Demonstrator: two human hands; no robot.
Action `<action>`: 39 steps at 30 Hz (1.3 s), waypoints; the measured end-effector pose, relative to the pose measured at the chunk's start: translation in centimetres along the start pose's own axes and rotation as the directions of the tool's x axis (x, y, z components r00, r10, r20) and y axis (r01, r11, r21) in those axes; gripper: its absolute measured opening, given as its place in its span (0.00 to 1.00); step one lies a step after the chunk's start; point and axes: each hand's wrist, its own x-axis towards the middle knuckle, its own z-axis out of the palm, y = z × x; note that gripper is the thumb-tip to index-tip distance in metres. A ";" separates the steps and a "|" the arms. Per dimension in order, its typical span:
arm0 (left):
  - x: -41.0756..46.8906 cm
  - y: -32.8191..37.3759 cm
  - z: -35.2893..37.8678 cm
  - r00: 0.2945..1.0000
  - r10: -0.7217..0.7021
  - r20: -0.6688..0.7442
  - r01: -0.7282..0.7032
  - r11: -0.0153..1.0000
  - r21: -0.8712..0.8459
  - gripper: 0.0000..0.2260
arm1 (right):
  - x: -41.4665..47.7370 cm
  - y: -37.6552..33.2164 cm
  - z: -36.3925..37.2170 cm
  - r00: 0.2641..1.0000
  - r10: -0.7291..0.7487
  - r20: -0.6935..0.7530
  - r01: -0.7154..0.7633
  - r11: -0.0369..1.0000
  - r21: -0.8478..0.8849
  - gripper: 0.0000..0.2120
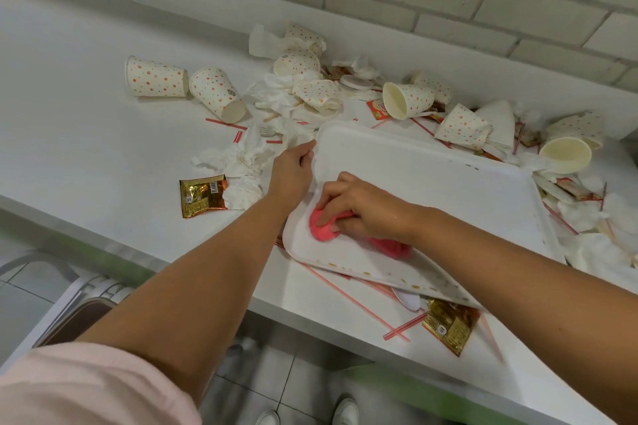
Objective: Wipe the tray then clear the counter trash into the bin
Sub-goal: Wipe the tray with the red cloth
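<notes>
While left hand (293,171) grips the tray's (431,179) left rim, right hand (362,209) clutches a pink cloth (322,229) on it | tray: near counter's (86,114) front edge | cups (157,78): toward back edge

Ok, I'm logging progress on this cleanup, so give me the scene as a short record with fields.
stage: wiping under way, trash not yet cleared
tray: white, on the counter, lying over red straws and a gold sachet
left hand: grips the tray's left rim
right hand: holds the pink cloth against the tray's near-left area
trash around the tray: dotted paper cups, crumpled napkins, more straws, second gold sachet
</notes>
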 end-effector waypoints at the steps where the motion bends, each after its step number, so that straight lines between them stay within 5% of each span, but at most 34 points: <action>1: 0.0 0.1 0.0 1.000 0.004 -0.002 -0.004 1.000 0.005 0.15 | 0.3 -0.2 0.2 1.000 0.006 -0.017 -0.006 1.000 -0.010 0.11; 8: -0.2 0.1 0.0 1.000 0.015 -0.016 -0.015 1.000 0.003 0.15 | -1.1 -1.6 1.2 0.993 -0.099 0.068 0.099 0.995 -0.006 0.11; 13: -0.3 0.2 -0.1 1.000 0.015 -0.020 -0.015 1.000 0.022 0.16 | -3.5 0.4 -0.7 0.984 -0.043 0.172 0.046 0.999 -0.010 0.09; 21: -0.6 0.6 -0.1 0.999 0.015 -0.032 -0.014 0.999 0.048 0.15 | -1.1 0.3 0.1 0.977 0.178 -0.116 -0.179 0.984 0.005 0.11; 24: -0.6 0.7 -0.1 1.000 0.014 -0.018 -0.013 0.998 0.054 0.15 | -1.7 -0.6 0.6 0.993 0.112 -0.029 -0.112 0.994 0.004 0.10; 27: -0.7 0.8 -0.1 1.000 0.002 -0.008 -0.001 0.998 0.059 0.15 | -2.2 -0.2 -0.8 0.981 0.193 0.008 -0.193 0.980 0.046 0.10; 29: -0.8 0.7 -0.2 1.000 -0.002 -0.005 0.002 0.998 0.068 0.16 | -1.9 0.0 -2.0 0.912 0.356 -0.204 -0.326 0.930 0.168 0.10; 32: -0.8 0.7 -0.2 1.000 0.000 0.004 -0.001 0.996 0.093 0.16 | -1.3 0.2 -3.2 0.657 0.616 -0.435 -0.501 0.787 0.359 0.12; 36: -1.1 1.1 -0.2 0.999 0.034 0.006 -0.035 0.982 0.184 0.16 | -1.3 0.2 -3.8 0.617 0.762 -0.197 -0.596 0.616 0.514 0.20; 39: -1.3 1.5 -0.2 0.996 0.085 0.013 -0.084 0.921 0.381 0.15 | -2.9 0.7 -5.1 0.611 0.773 -0.171 -0.652 0.614 0.444 0.14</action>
